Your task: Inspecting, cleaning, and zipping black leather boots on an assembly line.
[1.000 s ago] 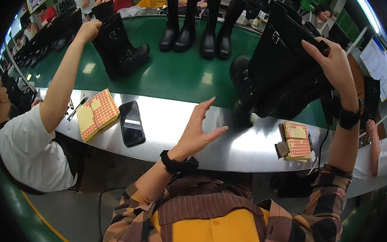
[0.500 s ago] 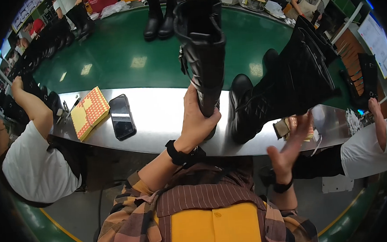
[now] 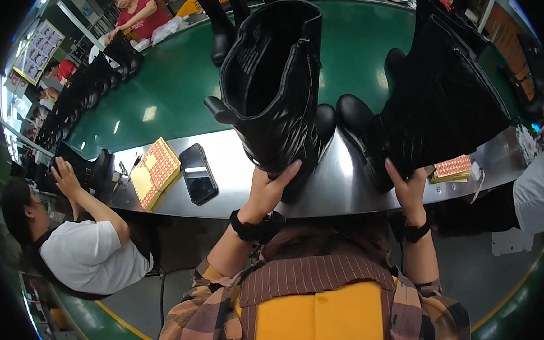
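The left hand [image 3: 272,185] grips a tall black boot [image 3: 276,88] at 12 o'clock, upright on the steel worktop [image 3: 236,194]. The right hand [image 3: 408,183] grasps a second black boot [image 3: 442,103] at 2 o'clock. A phone [image 3: 198,173] lies at 10 o'clock.

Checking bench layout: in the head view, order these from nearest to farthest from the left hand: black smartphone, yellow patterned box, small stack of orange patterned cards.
1. Black smartphone, just left of the left hand.
2. Yellow patterned box, farther left.
3. Small stack of orange patterned cards, far right.

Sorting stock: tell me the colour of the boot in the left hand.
Glossy black boot, held by the left hand; head view.
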### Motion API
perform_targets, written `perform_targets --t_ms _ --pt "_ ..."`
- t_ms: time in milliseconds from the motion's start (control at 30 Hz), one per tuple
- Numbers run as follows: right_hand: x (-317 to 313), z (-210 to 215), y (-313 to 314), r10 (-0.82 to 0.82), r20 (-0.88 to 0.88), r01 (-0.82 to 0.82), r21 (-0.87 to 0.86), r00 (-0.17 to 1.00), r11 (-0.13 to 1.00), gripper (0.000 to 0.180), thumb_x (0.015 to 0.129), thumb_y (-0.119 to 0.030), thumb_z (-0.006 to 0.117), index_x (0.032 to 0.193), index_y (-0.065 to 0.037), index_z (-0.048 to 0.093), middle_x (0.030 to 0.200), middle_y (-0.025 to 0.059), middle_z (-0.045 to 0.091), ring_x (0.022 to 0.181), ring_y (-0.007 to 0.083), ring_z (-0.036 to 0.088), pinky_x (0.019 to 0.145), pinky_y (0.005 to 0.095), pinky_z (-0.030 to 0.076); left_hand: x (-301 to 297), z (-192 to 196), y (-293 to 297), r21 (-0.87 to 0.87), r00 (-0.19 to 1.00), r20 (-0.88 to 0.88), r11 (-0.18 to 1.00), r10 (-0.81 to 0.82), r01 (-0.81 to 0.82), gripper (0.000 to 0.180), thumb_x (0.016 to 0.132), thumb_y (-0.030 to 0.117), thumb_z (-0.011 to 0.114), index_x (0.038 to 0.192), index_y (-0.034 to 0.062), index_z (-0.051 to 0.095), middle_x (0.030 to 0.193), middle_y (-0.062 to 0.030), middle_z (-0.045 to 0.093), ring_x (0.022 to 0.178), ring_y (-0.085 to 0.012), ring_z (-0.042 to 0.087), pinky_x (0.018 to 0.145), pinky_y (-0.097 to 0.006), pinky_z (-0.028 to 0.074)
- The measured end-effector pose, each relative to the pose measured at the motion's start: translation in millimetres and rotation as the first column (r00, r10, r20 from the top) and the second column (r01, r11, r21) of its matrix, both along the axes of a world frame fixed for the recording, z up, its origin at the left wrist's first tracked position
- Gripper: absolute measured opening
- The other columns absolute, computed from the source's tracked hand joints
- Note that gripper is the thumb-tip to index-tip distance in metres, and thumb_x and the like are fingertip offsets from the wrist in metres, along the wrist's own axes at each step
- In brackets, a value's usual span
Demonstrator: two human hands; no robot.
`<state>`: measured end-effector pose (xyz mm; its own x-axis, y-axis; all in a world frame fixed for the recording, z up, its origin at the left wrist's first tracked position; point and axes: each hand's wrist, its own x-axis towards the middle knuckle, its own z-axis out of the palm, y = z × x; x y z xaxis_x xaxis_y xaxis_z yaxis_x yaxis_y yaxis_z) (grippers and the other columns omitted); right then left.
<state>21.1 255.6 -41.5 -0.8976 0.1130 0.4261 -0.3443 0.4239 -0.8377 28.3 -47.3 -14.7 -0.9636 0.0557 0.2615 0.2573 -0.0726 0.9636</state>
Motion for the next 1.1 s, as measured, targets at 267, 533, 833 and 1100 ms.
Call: perform_targets --t_ms 267,533,833,1100 --pt "-2 -20 8 0.110 0.155 -0.060 -0.293 0.982 0.954 0.060 0.077 -0.008 0.080 0.127 0.007 0.049 0.120 0.0102 0.060 0.106 0.0184 0.059 0.097 0.0308 0.044 7 -23 -4 -0.097 0.997 0.036 0.993 0.075 -0.072 0.072 0.075 0.010 0.081 0.133 -0.0058 0.041 0.123 -0.0155 0.059 0.112 -0.0213 0.058 0.098 -0.033 0.044" --pt "17 -15 14 -0.061 -0.008 0.057 -0.260 0.998 0.964 0.068 0.076 -0.017 0.081 0.129 0.004 0.045 0.121 0.0135 0.054 0.111 0.0239 0.052 0.102 0.0365 0.038 23 -23 -23 -0.031 0.987 -0.093 0.991 0.130 -0.134 0.109 0.066 0.011 0.084 0.150 0.0004 0.015 0.150 -0.0165 0.029 0.138 -0.0289 0.032 0.114 -0.042 0.024" --pt "11 121 -74 0.236 -0.451 -0.170 0.182 0.861 0.969 0.010 0.082 -0.008 0.071 0.083 -0.003 0.062 0.080 0.0104 0.063 0.071 0.0241 0.060 0.063 0.0335 0.047 24 180 -30 -0.060 0.370 -0.890 0.735 0.267 -0.675 0.069 0.079 0.049 0.074 0.122 -0.0003 0.053 0.116 -0.0184 0.059 0.120 -0.0329 0.051 0.103 -0.045 0.036" --pt "-53 202 -159 0.218 -0.355 -0.177 0.144 0.909 0.974 0.021 0.092 -0.022 0.064 0.087 -0.001 0.059 0.082 0.0123 0.064 0.068 0.0268 0.062 0.063 0.0361 0.049 9 237 -3 -0.701 0.705 -0.708 0.167 -0.047 -0.693 0.019 0.080 0.018 0.072 0.092 0.0026 0.071 0.084 -0.0091 0.067 0.088 -0.0242 0.060 0.084 -0.037 0.041"
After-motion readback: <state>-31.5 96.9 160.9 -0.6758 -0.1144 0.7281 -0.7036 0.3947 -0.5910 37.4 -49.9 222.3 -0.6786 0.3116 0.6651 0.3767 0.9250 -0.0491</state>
